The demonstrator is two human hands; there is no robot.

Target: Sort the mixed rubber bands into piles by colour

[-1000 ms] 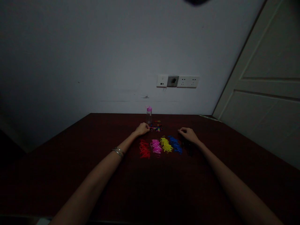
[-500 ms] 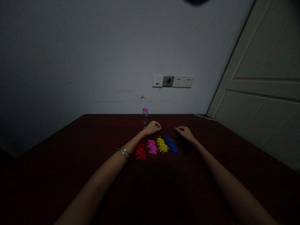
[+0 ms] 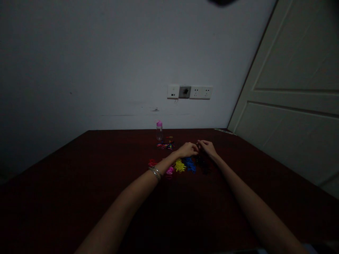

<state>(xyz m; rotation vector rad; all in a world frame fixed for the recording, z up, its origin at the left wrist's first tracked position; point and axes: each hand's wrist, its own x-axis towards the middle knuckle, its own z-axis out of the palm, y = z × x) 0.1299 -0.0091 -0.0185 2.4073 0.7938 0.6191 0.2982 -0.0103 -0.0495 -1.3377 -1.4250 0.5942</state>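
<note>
My left hand and my right hand meet above the table, fingertips almost touching. Both are closed in a pinch; whatever is between the fingers is too small and dark to make out. Below them lie sorted piles that look like small rubber bands: yellow, blue and black. My left forearm partly covers the pink pile and the red pile. Beyond my left wrist is a mixed heap of coloured bands.
A clear bottle with a pink cap stands near the wall, behind the mixed heap. The dark red-brown table reaches to the wall, where sockets are mounted. A pale panelled door is on the right.
My left hand has moved right, from beside the bottle to my right hand, uncovering the mixed heap. My left forearm now crosses the red and pink piles. The view has shifted slightly right.
</note>
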